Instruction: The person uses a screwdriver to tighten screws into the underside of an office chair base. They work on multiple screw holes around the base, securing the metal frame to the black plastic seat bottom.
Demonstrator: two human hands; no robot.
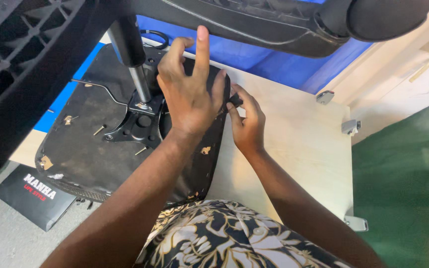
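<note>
An upturned office chair seat [83, 149] with a black underside lies on a light wooden board [294, 149]. A black metal mechanism plate [137, 124] with a silver gas cylinder [137, 82] stands at its middle. My left hand [189, 89] rests spread on the seat's right side, index finger pointing up, beside the plate. My right hand [247, 124] pinches a small black part [235, 100] at the seat's right edge. Loose bolts [99, 130] stick up from the seat.
A black chair back and armrest [274, 22] loom overhead, and a black plastic chair base [21, 64] fills the upper left. Blue sheet [284, 64] behind the board. Grey brackets [351, 126] on the board's right edge. Green floor on the right. A black booklet [33, 196] lower left.
</note>
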